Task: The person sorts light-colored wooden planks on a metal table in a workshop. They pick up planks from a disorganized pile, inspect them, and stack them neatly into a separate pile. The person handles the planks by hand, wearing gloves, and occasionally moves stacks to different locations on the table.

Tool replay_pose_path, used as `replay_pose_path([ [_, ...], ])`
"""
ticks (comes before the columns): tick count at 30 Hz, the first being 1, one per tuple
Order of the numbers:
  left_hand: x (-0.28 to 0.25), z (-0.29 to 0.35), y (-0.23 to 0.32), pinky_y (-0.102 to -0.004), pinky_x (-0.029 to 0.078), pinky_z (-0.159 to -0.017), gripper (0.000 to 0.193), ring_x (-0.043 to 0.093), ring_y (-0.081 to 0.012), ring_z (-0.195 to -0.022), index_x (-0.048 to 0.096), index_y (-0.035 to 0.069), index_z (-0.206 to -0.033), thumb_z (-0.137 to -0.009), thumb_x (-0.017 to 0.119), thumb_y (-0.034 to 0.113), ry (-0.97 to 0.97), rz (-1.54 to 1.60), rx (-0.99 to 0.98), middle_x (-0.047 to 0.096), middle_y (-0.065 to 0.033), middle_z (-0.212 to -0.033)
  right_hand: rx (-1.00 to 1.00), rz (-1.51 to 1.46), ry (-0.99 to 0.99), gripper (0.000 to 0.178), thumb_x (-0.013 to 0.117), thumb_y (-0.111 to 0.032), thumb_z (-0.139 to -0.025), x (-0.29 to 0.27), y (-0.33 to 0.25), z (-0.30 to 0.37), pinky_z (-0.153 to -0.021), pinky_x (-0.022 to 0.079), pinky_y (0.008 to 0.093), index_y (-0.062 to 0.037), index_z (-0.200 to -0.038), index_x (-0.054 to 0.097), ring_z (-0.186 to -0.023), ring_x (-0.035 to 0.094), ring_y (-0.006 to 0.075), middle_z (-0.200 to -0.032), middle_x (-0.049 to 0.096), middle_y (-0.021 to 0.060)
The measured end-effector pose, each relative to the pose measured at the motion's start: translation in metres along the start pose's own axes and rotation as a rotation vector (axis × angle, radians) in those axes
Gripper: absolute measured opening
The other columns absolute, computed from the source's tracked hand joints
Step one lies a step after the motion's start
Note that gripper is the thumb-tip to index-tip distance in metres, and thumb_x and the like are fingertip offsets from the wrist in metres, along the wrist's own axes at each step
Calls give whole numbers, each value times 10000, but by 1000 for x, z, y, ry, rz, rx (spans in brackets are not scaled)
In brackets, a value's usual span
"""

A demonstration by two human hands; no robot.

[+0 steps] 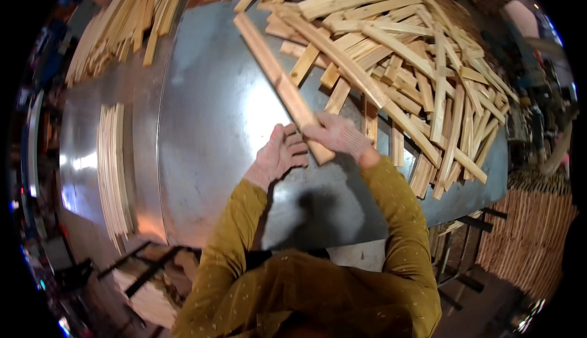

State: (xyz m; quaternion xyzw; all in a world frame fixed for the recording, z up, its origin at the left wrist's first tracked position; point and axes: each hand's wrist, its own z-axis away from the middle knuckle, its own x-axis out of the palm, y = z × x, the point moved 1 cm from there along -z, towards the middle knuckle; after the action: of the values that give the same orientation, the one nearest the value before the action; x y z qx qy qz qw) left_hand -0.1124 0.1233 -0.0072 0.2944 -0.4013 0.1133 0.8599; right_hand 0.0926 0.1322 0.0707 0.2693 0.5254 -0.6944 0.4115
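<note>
A long, light wooden slat (282, 87) slants over the metal table, its near end toward me and its far end up to the left. My gloved right hand (340, 135) grips the slat close to its near end, thumb on the top face. On the other side of that end is my gloved left hand (278, 156), palm turned up and fingers spread, with nothing held in it. Whether its fingertips touch the slat's edge is hard to tell. Both hands wear pale knit gloves.
A big jumbled heap of wooden slats (391, 51) covers the table's right and far side. On the left stands a neat row of slats (114, 170), with more loose slats (131, 17) behind. The metal table top (208, 124) has a seam. Stacked wood (523, 234) stands at the lower right.
</note>
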Motion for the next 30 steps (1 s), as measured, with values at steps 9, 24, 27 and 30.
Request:
replay_pose_path([
  [9, -4, -15, -39, -543, 510, -1007, 552, 618, -386, -1086, 489, -56, -1288, -914, 761, 246, 102, 318, 114, 586, -232, -1191, 95, 575, 309, 638, 661, -342, -926, -72, 81, -9, -824, 559, 428, -99, -1472, 435, -1033, 635, 350, -1263, 615, 189],
  [24, 9, 3, -47, -478, 623, -775, 324, 699, -332, -818, 601, 2, -1148, -923, 738, 189, 459, 155, 119, 691, -188, -933, 228, 607, 315, 732, 662, -316, -899, -44, 229, 74, -787, 552, 458, -27, -1508, 378, -929, 662, 315, -1057, 656, 159],
  [27, 1, 18, -55, -468, 625, -751, 351, 700, -327, -806, 600, 3, -1158, -912, 755, 199, 590, 112, 125, 692, -182, -921, -104, 511, 529, 690, 682, -341, -901, -22, 130, 65, -637, 568, 404, -5, -1457, 447, -776, 672, 298, -976, 660, 145],
  [30, -7, 26, -71, -458, 611, -717, 358, 699, -307, -806, 621, -2, -1141, -901, 776, 214, 495, 149, 177, 694, -166, -923, -171, 300, 494, 782, 683, -466, -882, 7, 41, 49, -863, 559, 442, 21, -1445, 444, -1029, 664, 381, -1199, 649, 261],
])
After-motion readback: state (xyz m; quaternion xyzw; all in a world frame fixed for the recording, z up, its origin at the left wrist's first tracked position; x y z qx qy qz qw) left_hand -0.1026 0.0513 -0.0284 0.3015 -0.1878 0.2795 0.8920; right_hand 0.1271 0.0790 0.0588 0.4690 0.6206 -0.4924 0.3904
